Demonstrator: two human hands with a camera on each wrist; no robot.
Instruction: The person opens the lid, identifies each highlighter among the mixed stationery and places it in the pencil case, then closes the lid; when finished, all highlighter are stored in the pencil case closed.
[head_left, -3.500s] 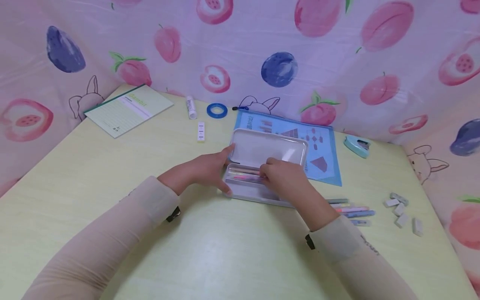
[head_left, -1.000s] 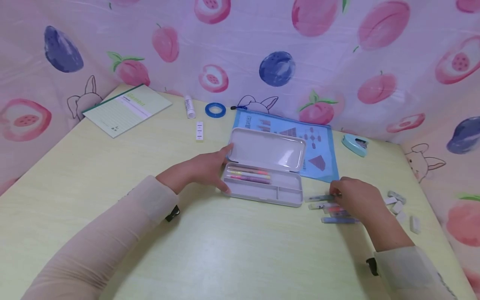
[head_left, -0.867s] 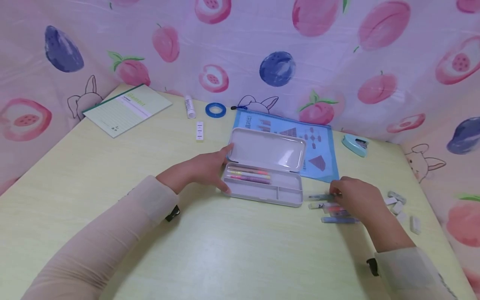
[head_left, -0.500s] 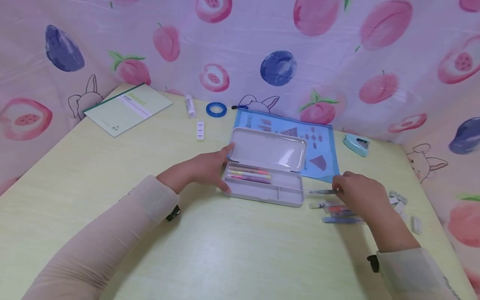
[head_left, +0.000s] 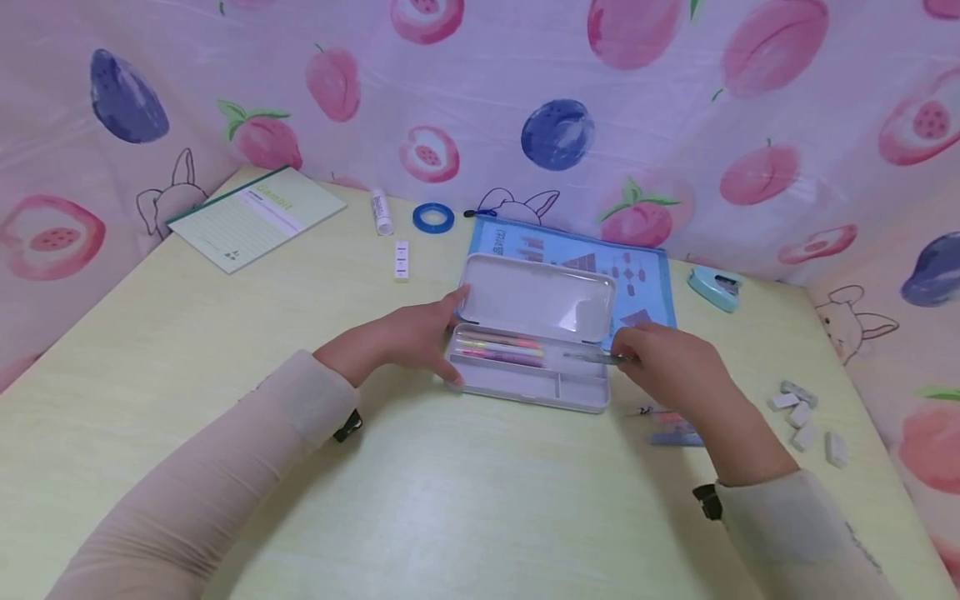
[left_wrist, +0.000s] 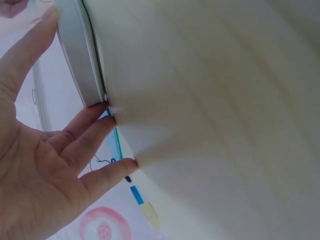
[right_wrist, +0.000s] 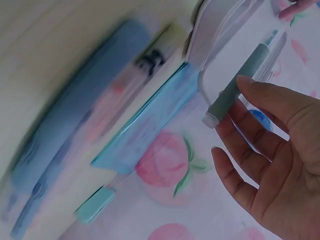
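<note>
An opened white pencil case [head_left: 510, 385] lies on the table, its lid leaning back. Several colourful pens [head_left: 501, 352] rest in its rear compartment. My left hand [head_left: 408, 337] spans the case's left end, thumb at the front corner and fingers toward the hinge side. In the left wrist view those fingers [left_wrist: 92, 145] are spread and fairly straight against the case [left_wrist: 77, 50] and table. My right hand [head_left: 678, 367] pinches a grey-green marker pen [right_wrist: 240, 82] between thumb and fingers, over the right part of the rear compartment. Its clear end points left.
Several loose pens [head_left: 675, 439] lie right of the case, partly hidden by my right arm. Small erasers [head_left: 801, 414] sit farther right. Behind are a blue zip pouch [head_left: 645, 275], stapler [head_left: 715, 289], tape roll [head_left: 433, 218], glue stick [head_left: 382, 212], and notebook [head_left: 258, 218].
My right hand left the case, took the grey-green marker pen from the loose pens, lifted it and carried it left over the case. The left hand has stayed at the case's left end.
</note>
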